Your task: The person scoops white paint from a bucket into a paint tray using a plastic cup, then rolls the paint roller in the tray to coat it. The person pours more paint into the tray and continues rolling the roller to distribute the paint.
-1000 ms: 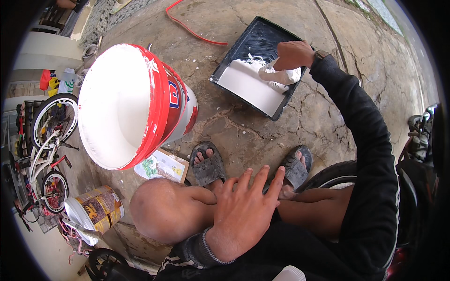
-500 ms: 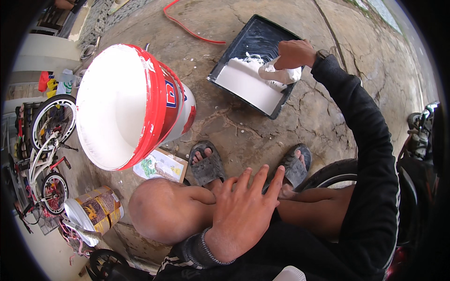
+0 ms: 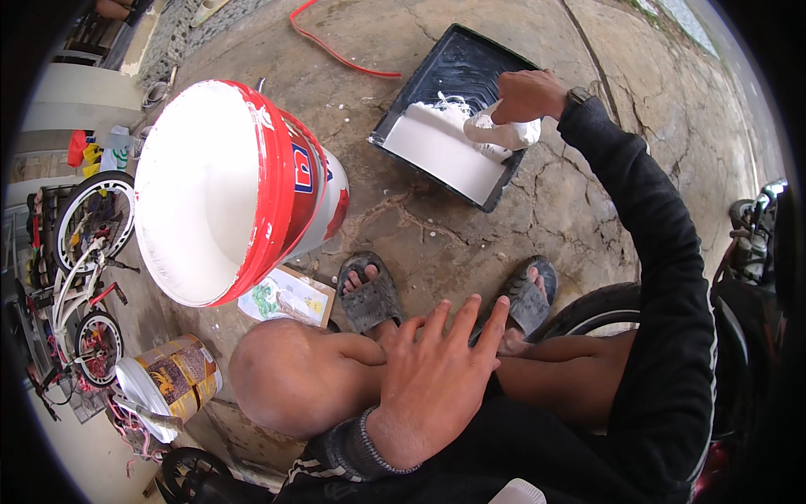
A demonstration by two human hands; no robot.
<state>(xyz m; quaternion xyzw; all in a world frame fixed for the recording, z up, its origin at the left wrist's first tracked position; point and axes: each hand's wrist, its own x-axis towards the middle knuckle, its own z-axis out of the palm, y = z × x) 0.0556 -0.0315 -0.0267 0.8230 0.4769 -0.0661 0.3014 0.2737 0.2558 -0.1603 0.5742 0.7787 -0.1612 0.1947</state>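
Note:
My right hand reaches far forward and grips a paint roller whose white, paint-soaked sleeve lies in the black paint tray. White paint pools in the tray's near half. My left hand rests flat on my left knee, fingers spread, holding nothing. A large white bucket with a red rim stands to the left of the tray, its inside coated in white paint.
I crouch on cracked concrete in dark sandals. A red hose runs behind the tray. A small printed tin and a paper sheet lie near left. A bicycle stands at far left, a motorbike wheel at right.
The roller in my right hand has shifted slightly within the tray. My left hand stays on my knee.

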